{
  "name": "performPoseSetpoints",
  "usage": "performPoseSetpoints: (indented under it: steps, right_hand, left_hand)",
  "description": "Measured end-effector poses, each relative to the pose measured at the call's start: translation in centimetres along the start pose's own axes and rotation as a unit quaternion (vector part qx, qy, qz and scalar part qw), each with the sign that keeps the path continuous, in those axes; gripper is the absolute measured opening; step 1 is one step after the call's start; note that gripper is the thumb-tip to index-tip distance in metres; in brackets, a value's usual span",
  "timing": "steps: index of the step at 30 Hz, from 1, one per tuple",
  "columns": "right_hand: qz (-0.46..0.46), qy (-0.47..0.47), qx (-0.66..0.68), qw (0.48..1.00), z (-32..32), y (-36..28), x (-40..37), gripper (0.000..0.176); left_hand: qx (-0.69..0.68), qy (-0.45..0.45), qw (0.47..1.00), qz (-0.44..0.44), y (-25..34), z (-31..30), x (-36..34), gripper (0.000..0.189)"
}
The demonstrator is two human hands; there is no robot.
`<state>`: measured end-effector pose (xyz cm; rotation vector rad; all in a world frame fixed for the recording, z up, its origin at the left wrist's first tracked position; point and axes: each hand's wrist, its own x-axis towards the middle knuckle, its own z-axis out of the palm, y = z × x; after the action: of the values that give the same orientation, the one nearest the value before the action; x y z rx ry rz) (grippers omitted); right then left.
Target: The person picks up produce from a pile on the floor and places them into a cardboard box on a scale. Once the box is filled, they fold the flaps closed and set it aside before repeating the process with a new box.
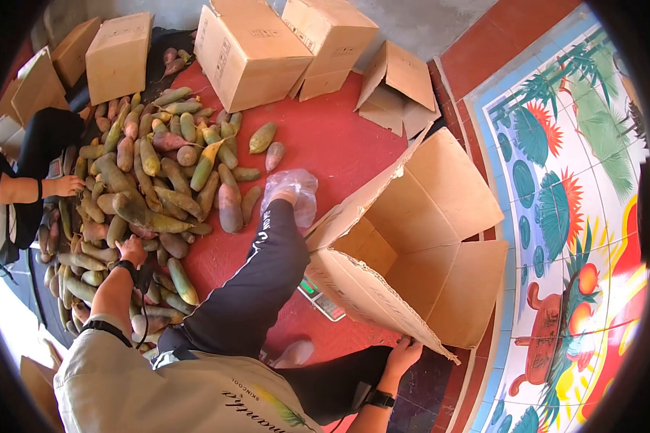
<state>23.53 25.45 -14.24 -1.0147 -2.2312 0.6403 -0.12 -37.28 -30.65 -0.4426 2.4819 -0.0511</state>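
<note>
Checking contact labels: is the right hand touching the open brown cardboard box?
Touching. Head view shows the right hand gripping the lower flap edge of the open brown cardboard box.

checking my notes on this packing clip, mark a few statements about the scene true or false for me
1. The right hand grips a flap of the open cardboard box. True.
2. The open cardboard box is full of produce. False: the inside that shows is empty.
3. The left hand is at the pile of long green and purplish produce. True.
4. The foot beside the pile is bare. False: a clear plastic bag covers it.
5. Another person's hand reaches the pile from the left of the view. True.
</note>
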Motion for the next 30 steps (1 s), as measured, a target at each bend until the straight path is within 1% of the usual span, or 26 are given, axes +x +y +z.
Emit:
performPoseSetpoints:
  steps: [1,2,3,5,6,8,9,10,11,13,14,15,17,18,19,20,21,22,23,24,25,26,27,28,29,30]
  right_hand:
    - [-0.007,-0.003,0.006,1.0,0.0,0.1,0.0,0.015]
    - [-0.006,-0.001,0.006,1.0,-0.1,-0.2,0.0,0.015]
    - [0.002,-0.002,0.011,1.0,-0.2,-0.7,-0.1,0.015]
    - [0.009,0.0,0.017,1.0,-0.1,-1.4,-0.1,0.014]
    - [0.005,0.008,0.026,1.0,0.0,-1.6,-0.2,0.014]
    - [0.001,0.018,0.036,0.999,-0.1,-1.8,-0.2,0.013]
    - [0.001,0.014,0.022,1.0,-0.2,-1.9,-0.3,0.012]
    - [0.0,0.01,0.009,1.0,-0.3,-1.9,-0.3,0.012]
    - [0.001,0.011,0.011,1.0,-0.2,-1.6,-0.2,0.012]
    - [-0.01,-0.006,-0.018,1.0,-0.3,-0.7,-0.3,0.012]
    - [-0.009,-0.004,-0.016,1.0,-0.4,-0.8,-0.3,0.012]
    - [0.004,-0.009,-0.004,1.0,-0.4,-1.3,-0.3,0.012]
    - [0.017,-0.012,0.013,1.0,-0.2,-1.1,-0.3,0.013]
    - [-0.007,0.0,0.007,1.0,0.1,-0.4,-0.2,0.015]
    - [-0.031,0.012,0.001,0.999,0.4,0.4,-0.2,0.019]
    - [-0.03,0.013,0.005,0.999,0.6,0.9,-0.1,0.019]
    - [-0.05,0.02,-0.008,0.999,0.9,1.4,0.1,0.019]
    - [-0.069,0.027,-0.022,0.997,1.0,2.0,0.0,0.019]
    - [-0.066,0.03,-0.019,0.997,0.7,1.5,-0.1,0.019]
    - [-0.02,-0.001,-0.015,1.0,0.3,0.3,-0.1,0.021]
    - [0.025,-0.032,-0.01,0.999,0.0,-0.6,-0.1,0.023]
    - [0.028,-0.029,-0.007,0.999,-0.1,-0.9,-0.1,0.023]
    - [0.015,-0.026,-0.003,1.0,-0.2,-1.1,-0.1,0.023]
    - [0.003,-0.024,0.002,1.0,-0.3,-1.4,-0.1,0.023]
    - [0.005,-0.023,0.006,1.0,-0.4,-1.8,-0.1,0.023]
    - [0.018,-0.026,0.025,0.999,-0.6,-2.2,-0.2,0.023]
  left_hand:
    - [0.016,-0.005,1.0,0.018,0.1,0.1,0.0,0.046]
    - [0.021,0.032,0.998,0.042,0.9,-0.3,-1.1,0.043]
    - [0.02,0.034,0.998,0.044,1.0,1.1,-0.2,0.043]
    - [-0.004,0.095,0.994,0.053,1.3,4.2,2.6,0.05]
    - [0.09,0.086,0.984,0.131,3.7,-0.9,-3.6,0.035]
    - [0.096,0.077,0.983,0.135,3.2,3.1,-0.6,0.036]
    - [0.102,0.066,0.983,0.137,3.5,3.2,-0.6,0.037]
    - [0.129,0.046,0.981,0.137,3.8,3.4,-0.8,0.031]
    - [0.13,0.048,0.981,0.137,3.5,4.3,-0.1,0.031]
    - [0.132,0.024,0.98,0.146,2.9,6.8,1.6,0.073]
    - [0.131,-0.007,0.983,0.125,3.0,6.7,1.4,0.065]
    - [0.132,-0.004,0.983,0.124,3.3,5.9,0.5,0.065]
    - [0.192,-0.03,0.965,0.178,3.7,4.5,-1.5,0.057]
    - [0.193,-0.026,0.965,0.176,3.9,4.7,-1.3,0.057]
    - [0.192,-0.058,0.967,0.158,4.3,5.3,-0.8,0.04]
    - [0.19,-0.089,0.968,0.14,4.8,4.8,-1.2,0.026]
    - [0.191,-0.085,0.968,0.139,4.7,4.2,-1.7,0.026]
    - [0.259,-0.081,0.945,0.183,4.4,3.5,-2.6,0.031]
    - [0.325,-0.076,0.915,0.226,4.5,2.5,-3.8,0.037]
    - [0.328,-0.073,0.914,0.226,4.9,1.5,-4.7,0.037]
    - [0.372,-0.108,0.891,0.237,5.4,0.6,-5.4,0.037]
    - [0.414,-0.144,0.864,0.246,5.6,-0.2,-6.0,0.039]
    - [0.417,-0.14,0.864,0.245,5.5,-0.6,-6.6,0.039]
    - [0.391,-0.134,0.875,0.254,5.3,-0.9,-7.2,0.038]
    - [0.364,-0.128,0.885,0.262,5.1,-1.1,-7.7,0.038]
    - [0.366,-0.125,0.885,0.258,4.9,-1.4,-7.9,0.038]
